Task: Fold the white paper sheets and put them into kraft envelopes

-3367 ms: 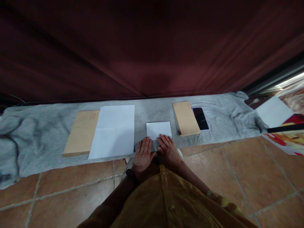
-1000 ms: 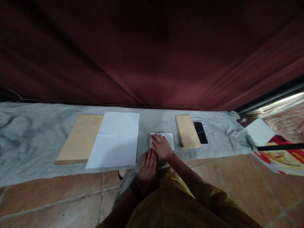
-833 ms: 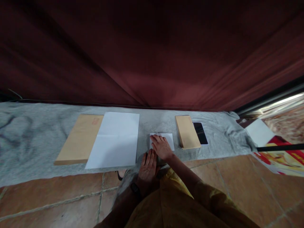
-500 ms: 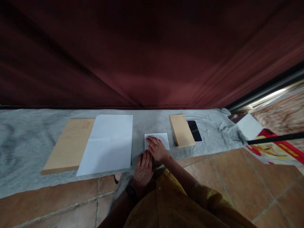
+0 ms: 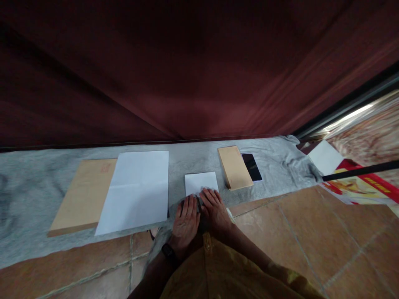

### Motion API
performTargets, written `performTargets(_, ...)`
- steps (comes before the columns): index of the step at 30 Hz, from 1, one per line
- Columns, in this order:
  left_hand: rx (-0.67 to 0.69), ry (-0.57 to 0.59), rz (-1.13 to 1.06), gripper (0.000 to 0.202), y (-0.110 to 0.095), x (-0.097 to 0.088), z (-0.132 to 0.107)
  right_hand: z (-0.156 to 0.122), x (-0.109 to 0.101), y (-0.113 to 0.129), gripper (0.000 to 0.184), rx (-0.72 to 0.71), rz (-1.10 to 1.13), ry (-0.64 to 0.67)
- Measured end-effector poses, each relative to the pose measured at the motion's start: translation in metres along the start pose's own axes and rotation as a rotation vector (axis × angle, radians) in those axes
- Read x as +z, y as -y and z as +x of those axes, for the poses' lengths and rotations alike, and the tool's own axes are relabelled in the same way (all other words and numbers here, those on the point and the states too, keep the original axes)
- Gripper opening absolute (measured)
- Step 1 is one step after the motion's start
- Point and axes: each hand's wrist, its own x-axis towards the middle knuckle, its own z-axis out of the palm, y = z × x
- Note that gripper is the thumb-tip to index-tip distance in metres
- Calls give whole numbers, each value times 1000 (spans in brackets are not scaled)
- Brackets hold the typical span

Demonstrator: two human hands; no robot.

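Observation:
A small folded piece of white paper point(image 5: 201, 182) lies on the grey cloth point(image 5: 182, 160) in front of me. My left hand point(image 5: 186, 219) rests palm down at its near left corner, fingers stretched out and holding nothing. Beside it, my right hand point(image 5: 216, 211) lies flat over the near right edge of the paper, fingers extended. Both hands hide the paper's near edge. Left of my hands are larger white sheets point(image 5: 137, 187), partly overlapping a big brown envelope point(image 5: 82, 195).
To the right lie a stack of small brown envelopes point(image 5: 236, 168) and a dark phone point(image 5: 252, 167) against it. A dark red curtain point(image 5: 193, 83) hangs behind the cloth. Farther right are a black bar point(image 5: 358, 171) and a red and yellow printed box point(image 5: 361, 189). Tiled floor point(image 5: 299, 232) shows below.
My right hand has slid back toward me, off the middle of the folded paper to its near edge. The left hand stays nearly in place. The view has shifted slightly.

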Motion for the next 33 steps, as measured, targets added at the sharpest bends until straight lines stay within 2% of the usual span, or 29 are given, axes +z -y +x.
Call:
performTargets(6, 9, 11, -15, 57, 2, -8, 5, -6, 5, 4, 51, 11, -18, 5)
performTargets(11, -22, 6, -69, 56, 4, -14, 32, -4, 1, 4, 52, 10, -23, 0)
performTargets(18, -31, 7, -115, 60, 16, -3, 63, -3, -3, 7, 49, 22, 1, -1)
performTargets(23, -45, -39, -127, 61, 24, 4, 69, -2, 0, 5, 52, 31, -11, 1)
performTargets(33, -65, -54, -84, 61, 23, 3, 70, -11, 1, -1, 52, 45, -1, -10)
